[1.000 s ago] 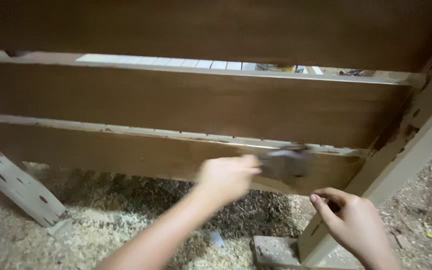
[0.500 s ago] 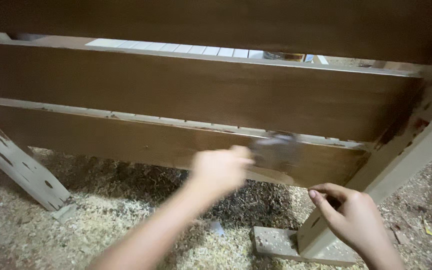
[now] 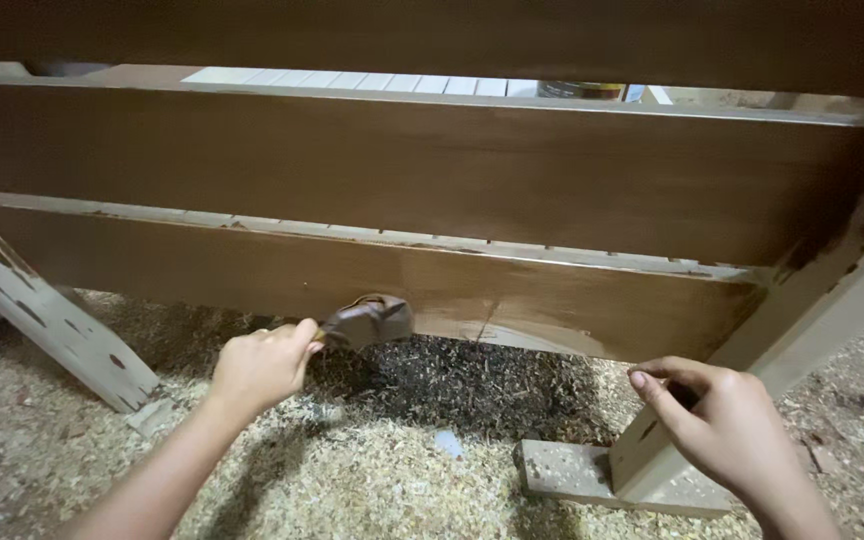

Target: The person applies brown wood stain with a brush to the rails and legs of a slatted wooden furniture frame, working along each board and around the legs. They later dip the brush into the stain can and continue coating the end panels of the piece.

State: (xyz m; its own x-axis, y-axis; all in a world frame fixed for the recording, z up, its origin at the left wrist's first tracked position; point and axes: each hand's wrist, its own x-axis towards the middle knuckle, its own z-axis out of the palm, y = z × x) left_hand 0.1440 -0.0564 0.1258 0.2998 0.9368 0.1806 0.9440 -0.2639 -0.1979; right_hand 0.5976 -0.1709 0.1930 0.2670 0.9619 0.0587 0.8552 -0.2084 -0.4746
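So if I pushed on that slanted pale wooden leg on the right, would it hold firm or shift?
It would probably hold fairly firm: the pale leg looks like stiff, solid timber and joins the stained boards. Its foot rests on a small block lying in loose sawdust, so the base might slide a little. The right hand grips it, which likely steadies it.

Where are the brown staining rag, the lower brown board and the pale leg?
staining rag (image 3: 370, 320), head view, bunched middle.
lower brown board (image 3: 202, 270), head view, stained face.
pale leg (image 3: 812, 330), head view, unstained face.
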